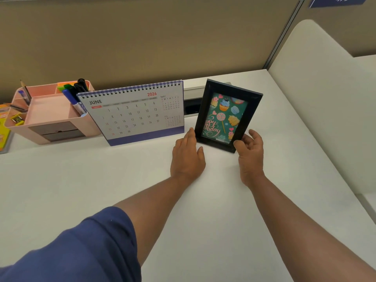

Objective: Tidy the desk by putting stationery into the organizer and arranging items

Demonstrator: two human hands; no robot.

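A black picture frame (227, 113) with a birthday card inside stands upright on the white desk (142, 180), right of centre. My left hand (188, 155) lies flat with straight fingers touching the frame's lower left edge. My right hand (250, 151) holds the frame's lower right corner, thumb on the front and fingers curled round the side. A June 2026 desk calendar (134, 115) stands just left of the frame. A pink organizer (50, 112) at the far left holds markers (74, 96), a pencil (25, 89) and sticky notes (62, 85).
A brown partition wall (142, 37) runs behind the desk. A cream divider (325, 98) borders the right side. A cable slot (191, 102) sits behind the frame. Yellow packaging (4, 131) lies at the left edge beside the organizer.
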